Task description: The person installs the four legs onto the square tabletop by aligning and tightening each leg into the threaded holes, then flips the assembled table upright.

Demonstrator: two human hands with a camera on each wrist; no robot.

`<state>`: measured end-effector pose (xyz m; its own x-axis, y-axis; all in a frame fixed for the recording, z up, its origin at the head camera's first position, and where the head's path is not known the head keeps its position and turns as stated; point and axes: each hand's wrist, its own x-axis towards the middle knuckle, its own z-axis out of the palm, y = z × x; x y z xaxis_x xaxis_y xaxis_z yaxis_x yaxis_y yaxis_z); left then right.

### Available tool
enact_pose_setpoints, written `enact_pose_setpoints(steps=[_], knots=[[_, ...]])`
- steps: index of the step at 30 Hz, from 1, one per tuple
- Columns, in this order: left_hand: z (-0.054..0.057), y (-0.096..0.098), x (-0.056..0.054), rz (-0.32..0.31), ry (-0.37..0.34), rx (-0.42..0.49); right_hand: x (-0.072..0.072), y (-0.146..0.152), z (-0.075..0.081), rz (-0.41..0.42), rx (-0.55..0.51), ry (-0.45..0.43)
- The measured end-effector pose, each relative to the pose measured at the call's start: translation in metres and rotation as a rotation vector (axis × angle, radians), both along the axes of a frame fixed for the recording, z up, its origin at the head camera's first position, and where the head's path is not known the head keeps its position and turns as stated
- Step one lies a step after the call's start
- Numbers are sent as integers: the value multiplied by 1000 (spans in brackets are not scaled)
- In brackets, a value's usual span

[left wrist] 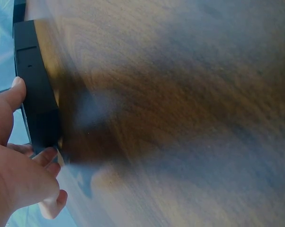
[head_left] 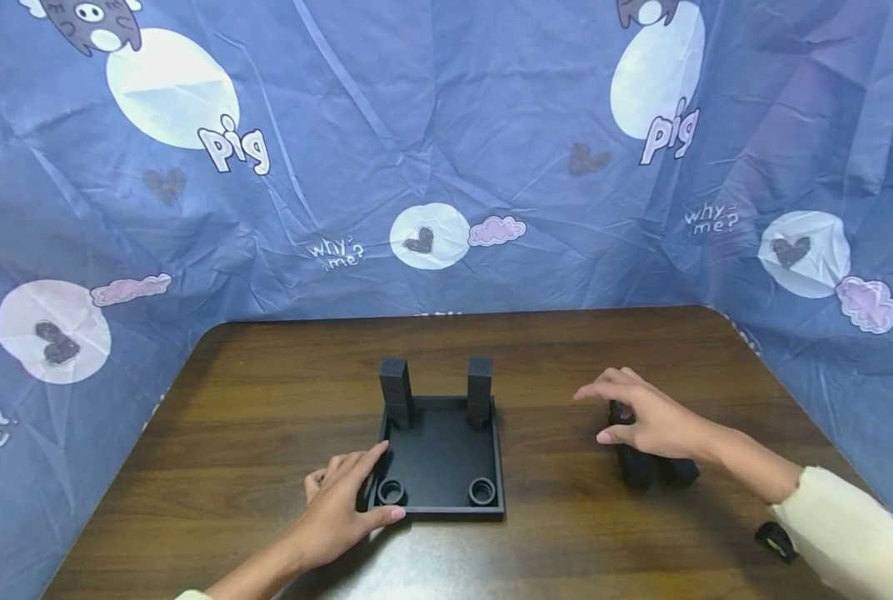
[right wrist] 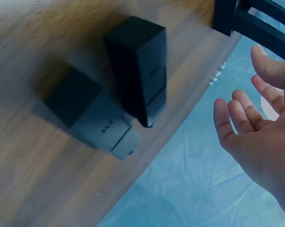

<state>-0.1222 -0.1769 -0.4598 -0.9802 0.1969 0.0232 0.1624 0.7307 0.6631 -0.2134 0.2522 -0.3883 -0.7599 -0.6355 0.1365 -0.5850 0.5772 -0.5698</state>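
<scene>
A shallow square black tray (head_left: 446,458) lies on the table, with an upright black post (head_left: 396,392) at its back left corner and another post (head_left: 480,390) at its back right. Round sockets (head_left: 481,502) sit at the two front corners. My left hand (head_left: 334,512) grips the front left corner, thumb on the front edge and fingers along the left side. To the right, my right hand (head_left: 652,417) hovers with fingers spread, nothing held. Below it are two loose black posts (right wrist: 140,71), partly hidden by the hand in the head view.
A small black object (head_left: 776,540) lies by the right sleeve (head_left: 836,525). The brown wooden table (head_left: 266,417) ends at a blue printed cloth (head_left: 431,150) behind and at both sides.
</scene>
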Motion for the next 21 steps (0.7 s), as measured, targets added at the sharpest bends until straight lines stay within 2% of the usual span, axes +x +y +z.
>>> enact_pose_setpoints(steps=[10, 16, 21], knots=[[0, 0, 0, 3, -1, -2, 4, 18, -4, 30, 33, 0], [1, 0, 1, 0, -6, 3, 5, 30, -10, 32, 121, -13], [1, 1, 1, -2, -7, 5, 7, 37, -10, 62, 196, 36]])
